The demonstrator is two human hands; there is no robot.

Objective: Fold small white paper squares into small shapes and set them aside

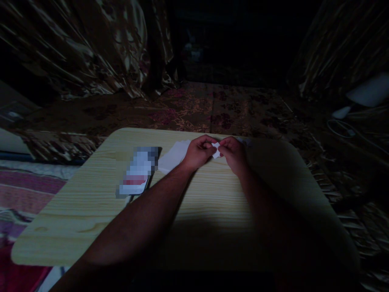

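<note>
Left hand point(199, 153) and right hand point(234, 153) pinch white scrap point(216, 153)

Thumbs and fingers close on its sides, near the far edge of the table point(209, 194). Probably paper: light, flimsy, easily torn; best held gently by opposite edges.

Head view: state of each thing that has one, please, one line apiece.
Left hand: closed on the small white paper.
Right hand: closed on the same piece.
Small white paper: held between both hands; folds unclear.
Larger white paper: lying on the table, partly hidden by the left hand.
Phone-like device: on the table, its face pixelated.
Table: right side in shadow.
Left curtain: hanging in folds.
</note>
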